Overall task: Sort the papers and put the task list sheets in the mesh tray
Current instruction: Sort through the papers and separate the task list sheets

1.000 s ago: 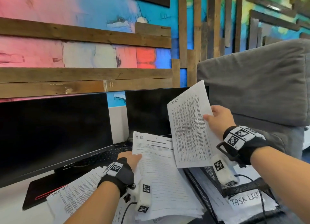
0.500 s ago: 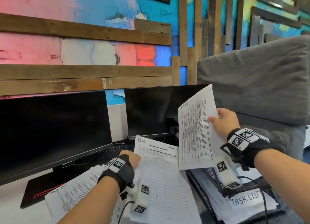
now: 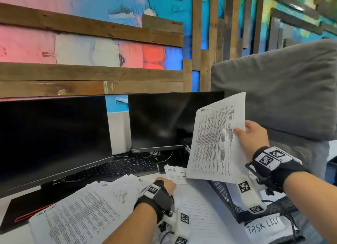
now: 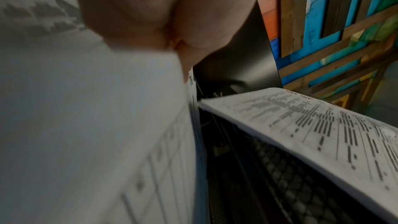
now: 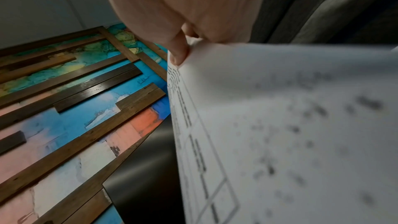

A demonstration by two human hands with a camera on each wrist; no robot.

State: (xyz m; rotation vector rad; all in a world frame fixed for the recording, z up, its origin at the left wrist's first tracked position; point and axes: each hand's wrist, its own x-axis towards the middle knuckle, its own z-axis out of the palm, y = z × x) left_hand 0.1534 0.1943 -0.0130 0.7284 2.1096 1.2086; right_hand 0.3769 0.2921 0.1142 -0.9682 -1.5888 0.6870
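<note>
Desk (image 3: 11, 232) backed by painted plank wall. Head view: sheet (image 3: 215, 139) headed TASK LIST is pinched at its edge by right hand (image 3: 253, 136), held tilted above tray (image 3: 224, 194); left hand (image 3: 165, 186) is pressed on the pile (image 3: 197, 207) left of tray, grip not resolved.

Left wrist: sheet's edge is seen over tray mesh (image 4: 290, 168).

Right wrist: thumb (image 5: 178, 52) is clamped on the sheet.

Judged: placing step; lowering past the near rim is called for.
</note>
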